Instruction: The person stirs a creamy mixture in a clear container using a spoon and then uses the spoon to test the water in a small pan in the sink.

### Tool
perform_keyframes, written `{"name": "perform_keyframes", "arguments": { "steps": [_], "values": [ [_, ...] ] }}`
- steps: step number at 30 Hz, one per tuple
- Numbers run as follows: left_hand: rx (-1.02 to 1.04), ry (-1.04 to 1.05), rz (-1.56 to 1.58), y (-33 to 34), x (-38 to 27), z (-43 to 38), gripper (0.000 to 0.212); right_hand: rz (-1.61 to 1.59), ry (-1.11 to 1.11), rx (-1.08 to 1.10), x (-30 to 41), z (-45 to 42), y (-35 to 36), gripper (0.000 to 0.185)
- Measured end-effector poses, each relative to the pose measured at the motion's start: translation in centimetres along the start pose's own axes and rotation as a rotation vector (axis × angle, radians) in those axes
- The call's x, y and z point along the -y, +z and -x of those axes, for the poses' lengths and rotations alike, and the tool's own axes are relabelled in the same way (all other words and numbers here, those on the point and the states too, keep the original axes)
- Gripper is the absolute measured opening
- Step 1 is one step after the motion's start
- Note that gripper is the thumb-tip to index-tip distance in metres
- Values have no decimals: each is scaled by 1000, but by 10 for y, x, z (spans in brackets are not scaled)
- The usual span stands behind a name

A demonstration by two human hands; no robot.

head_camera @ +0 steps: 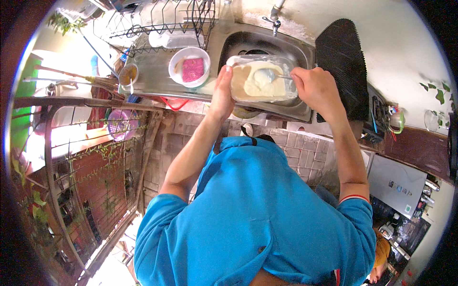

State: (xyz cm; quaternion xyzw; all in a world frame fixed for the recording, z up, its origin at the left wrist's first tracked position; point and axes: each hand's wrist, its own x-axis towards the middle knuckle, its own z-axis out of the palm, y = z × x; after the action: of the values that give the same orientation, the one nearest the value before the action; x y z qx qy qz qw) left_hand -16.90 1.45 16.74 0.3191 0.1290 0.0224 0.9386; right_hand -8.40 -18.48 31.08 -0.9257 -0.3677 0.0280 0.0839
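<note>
My left hand (pixel 222 93) grips the left end of a clear plastic container (pixel 239 84), thumb over its rim. A pale cream-coloured, thick mixture (pixel 259 89) lies inside, mostly towards the middle and right. My right hand (pixel 317 85) pinches the handle of a metal spoon (pixel 266 75), whose bowl rests in the mixture. Container and spoon are held above the front of a stainless steel sink (pixel 304 60). Part of the basin is hidden beneath the container.
Left of the sink, a white bowl (pixel 175 73) holds a pink sponge (pixel 193 70). A small cup (pixel 128 74) with a spoon stands near the counter's left end. Behind are a wire dish rack (pixel 157 28) and a tap (pixel 275 24). A black ridged board (pixel 341 71) leans at right.
</note>
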Motion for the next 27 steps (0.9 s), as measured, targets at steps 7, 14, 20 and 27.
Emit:
{"name": "perform_keyframes", "arguments": {
  "steps": [7,14,20,27],
  "values": [
    [-47,-54,-29,3,26,12,52,-42,113,200,7,31,18,17],
    [-6,-54,-67,-17,33,14,45,-312,387,293,1,51,5,38],
    [55,-184,13,-13,22,14,45,-1163,568,165,-61,52,92,57],
    [115,-247,-107,-11,17,12,56,-1688,441,3,-67,62,172,46]
  ]
}}
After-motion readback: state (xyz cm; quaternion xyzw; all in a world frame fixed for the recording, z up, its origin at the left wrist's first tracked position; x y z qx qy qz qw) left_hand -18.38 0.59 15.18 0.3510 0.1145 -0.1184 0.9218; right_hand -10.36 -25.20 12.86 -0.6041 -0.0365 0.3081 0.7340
